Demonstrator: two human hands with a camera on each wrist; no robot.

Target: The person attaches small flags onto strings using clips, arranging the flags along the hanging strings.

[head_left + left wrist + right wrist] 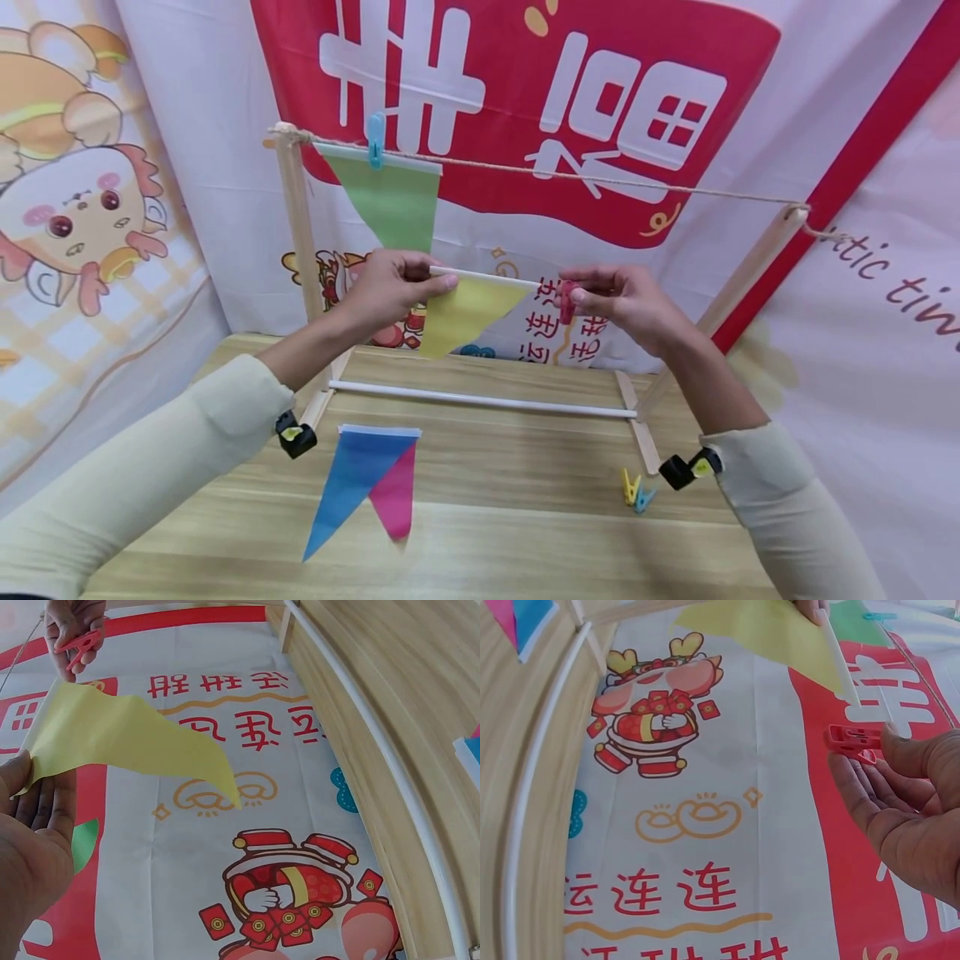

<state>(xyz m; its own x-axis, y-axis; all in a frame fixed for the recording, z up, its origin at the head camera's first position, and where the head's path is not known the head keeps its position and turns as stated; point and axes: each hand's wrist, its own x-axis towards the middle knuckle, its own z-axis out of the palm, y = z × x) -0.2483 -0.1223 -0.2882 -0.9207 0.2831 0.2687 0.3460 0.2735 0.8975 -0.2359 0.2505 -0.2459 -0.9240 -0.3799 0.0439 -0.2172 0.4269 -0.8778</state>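
A yellow triangular pennant (472,312) with a white top edge hangs from my left hand (393,292), whose thumb and fingers pinch one corner of that edge. To its right, my right hand (626,302) pinches a red clothespin (855,739) between thumb and fingers, close to the pennant's far corner but apart from it. Above both hands a twine line (600,179) runs between two wooden posts. On its left part a light-blue clothespin (376,140) holds a green pennant (397,200).
A blue pennant (356,479) overlaps a pink pennant (396,500) on the wooden table (525,533). Yellow (630,487) and blue (643,500) clothespins lie near the right post's foot. A white rod (480,401) joins the frame's feet. Printed cloth (217,125) hangs behind.
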